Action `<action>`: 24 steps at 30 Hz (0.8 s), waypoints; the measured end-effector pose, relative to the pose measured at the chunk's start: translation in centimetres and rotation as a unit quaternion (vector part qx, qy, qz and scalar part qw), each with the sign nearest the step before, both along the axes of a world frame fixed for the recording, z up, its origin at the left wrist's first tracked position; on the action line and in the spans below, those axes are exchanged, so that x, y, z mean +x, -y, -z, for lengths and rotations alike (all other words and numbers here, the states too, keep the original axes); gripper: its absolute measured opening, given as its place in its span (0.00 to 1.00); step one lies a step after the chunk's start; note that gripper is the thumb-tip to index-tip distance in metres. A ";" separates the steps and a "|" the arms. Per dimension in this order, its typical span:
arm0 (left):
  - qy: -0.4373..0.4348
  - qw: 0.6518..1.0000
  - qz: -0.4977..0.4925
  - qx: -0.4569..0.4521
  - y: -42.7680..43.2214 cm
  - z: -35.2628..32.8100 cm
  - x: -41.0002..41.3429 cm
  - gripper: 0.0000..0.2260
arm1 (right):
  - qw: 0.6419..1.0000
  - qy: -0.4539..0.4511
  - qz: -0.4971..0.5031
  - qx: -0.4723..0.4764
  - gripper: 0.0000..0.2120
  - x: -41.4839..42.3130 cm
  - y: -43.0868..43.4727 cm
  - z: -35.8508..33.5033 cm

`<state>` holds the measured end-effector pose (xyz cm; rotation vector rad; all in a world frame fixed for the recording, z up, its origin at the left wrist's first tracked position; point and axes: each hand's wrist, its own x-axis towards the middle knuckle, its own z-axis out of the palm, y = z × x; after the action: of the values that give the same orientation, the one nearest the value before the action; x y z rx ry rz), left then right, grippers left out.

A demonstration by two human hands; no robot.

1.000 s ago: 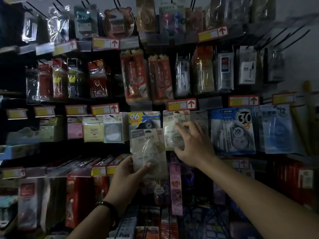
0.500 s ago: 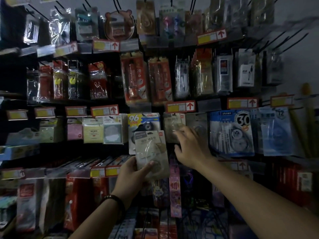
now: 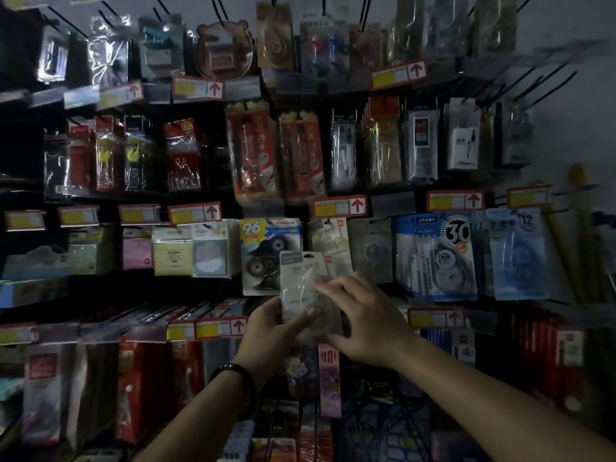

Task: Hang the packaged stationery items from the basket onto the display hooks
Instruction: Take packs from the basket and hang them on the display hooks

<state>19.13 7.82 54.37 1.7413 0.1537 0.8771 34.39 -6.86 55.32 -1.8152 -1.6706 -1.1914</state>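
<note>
A pale blister pack of correction tape [image 3: 301, 278] stands upright in front of the middle row of the dim display wall. My left hand [image 3: 271, 331] grips its lower left edge, thumb across the clear bubble. My right hand [image 3: 363, 320] holds its lower right side, fingers over the front. Just behind and above, a similar pale pack [image 3: 328, 235] hangs on a hook. A black hook [image 3: 325, 223] pokes out at the top of that pack. The basket is not in view.
Blue "30" correction-tape packs [image 3: 436, 258] hang to the right, a "96" tape pack [image 3: 268, 251] to the left. Red price tags [image 3: 338, 206] edge each row. Bare black hooks [image 3: 546, 81] jut out at the upper right. Red packs [image 3: 140, 388] fill the bottom row.
My right hand has left the hanging pack on the hook and come down onto the pack that my left hand holds. The held pack stays at about the same height.
</note>
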 end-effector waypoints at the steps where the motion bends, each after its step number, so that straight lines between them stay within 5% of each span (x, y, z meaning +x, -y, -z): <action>1: 0.001 1.000 -0.003 0.007 -0.1 -0.1 0.0 0.14 | 1.000 0.011 0.013 0.004 0.43 0.1 -0.1 -0.1; 9: -0.024 0.994 -0.095 0.042 -1.6 0.6 -0.4 0.14 | 0.989 0.016 0.132 0.066 0.44 1.5 -1.2 -2.8; 24: -0.074 0.988 -0.073 0.113 -2.1 2.1 -1.8 0.04 | 0.979 -0.004 0.202 0.043 0.40 1.4 -2.3 -4.1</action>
<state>17.36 9.96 52.24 2.0297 0.2932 0.8983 35.81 -4.61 59.46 -2.1637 -1.2561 -1.3883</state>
